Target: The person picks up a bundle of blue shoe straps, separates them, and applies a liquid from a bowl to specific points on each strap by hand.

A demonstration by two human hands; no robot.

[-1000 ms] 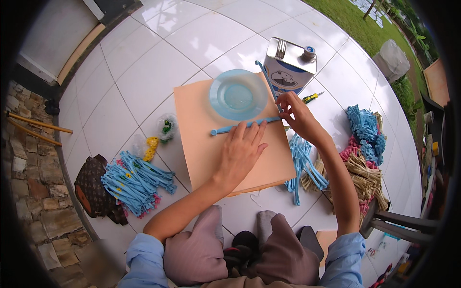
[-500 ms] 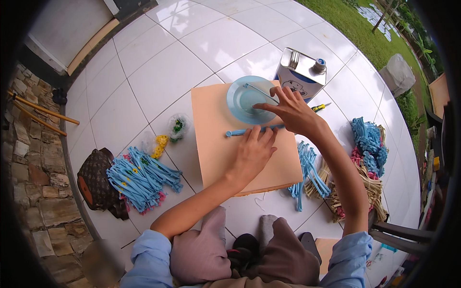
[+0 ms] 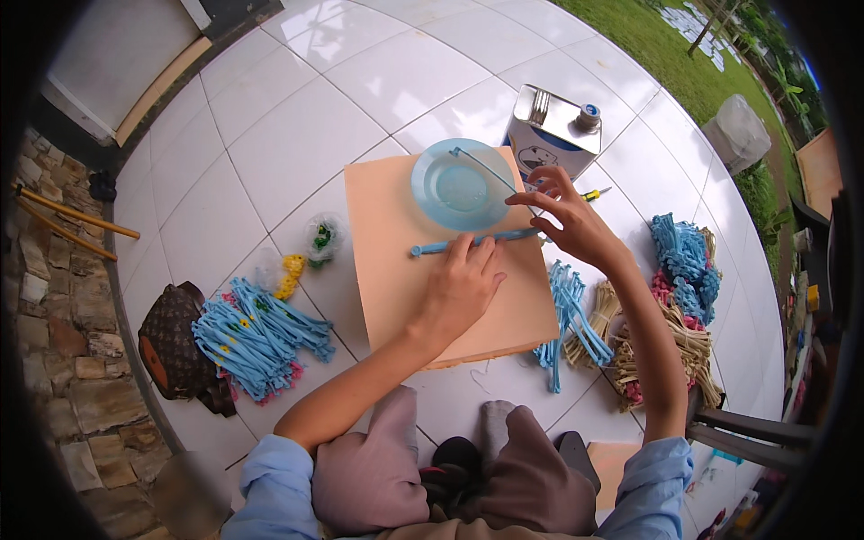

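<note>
A light blue strip (image 3: 430, 248) with a knobbed end lies across the tan board (image 3: 405, 315). Fingers of my left hand (image 3: 457, 283) rest spread over its middle, pressing it from above rather than wrapping round it. Just beyond is a shallow pale blue plate (image 3: 436, 207). My right hand (image 3: 576, 220) is at the plate's right side, fingers bent in a pinch on a thin stick (image 3: 486, 169). The stick slants across the plate, its small tip near the far rim; where it passes between my fingers is partly hidden.
A metal can (image 3: 558, 130) stands behind the plate, a yellow-handled screwdriver (image 3: 594, 193) beside it. Blue strips lie in bundles left (image 3: 256, 337) and right (image 3: 571, 315). A brown bag (image 3: 171, 342), yellow pieces (image 3: 288, 274), a plastic bag (image 3: 324, 238) and tan bundles (image 3: 670, 351) surround the board.
My right hand has drawn back rightward from over the plate, and the thumb is out of it. More of the stick now shows. My left hand stays on the blue strip.
</note>
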